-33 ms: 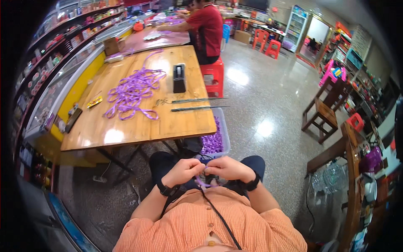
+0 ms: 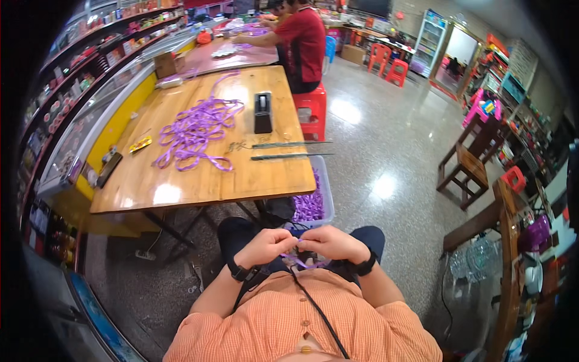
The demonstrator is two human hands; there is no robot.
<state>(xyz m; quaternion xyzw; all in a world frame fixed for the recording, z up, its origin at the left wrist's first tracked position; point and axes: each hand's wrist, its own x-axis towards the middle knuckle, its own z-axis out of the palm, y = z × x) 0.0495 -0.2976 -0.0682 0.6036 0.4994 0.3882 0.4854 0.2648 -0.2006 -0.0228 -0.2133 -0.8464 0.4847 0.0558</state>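
Note:
Over my lap, my left hand (image 2: 265, 247) and my right hand (image 2: 332, 243) meet, fingertips pinched on a thin purple ribbon (image 2: 292, 260). Part of the ribbon hangs in a loose curve below my fingers; the bit between the fingertips is mostly hidden. On the wooden table (image 2: 265, 178) ahead lies a tangled heap of purple ribbon (image 2: 196, 133), with one strand trailing toward the far end. A black tape dispenser (image 2: 263, 113) stands right of the heap. Two thin dark sticks (image 2: 289, 156) lie near the table's right edge, their tips jutting past it.
Below the table's right corner, a clear plastic bin (image 2: 329, 205) holds many small purple pieces. A person in red (image 2: 309, 45) sits on a red stool (image 2: 312, 114) at a farther table. Stocked shelves line the left; a wooden chair (image 2: 467, 163) stands right.
The view has shifted slightly, so the table sits a little farther right. My hands stay together, and the hanging ribbon below them shows a wider curve.

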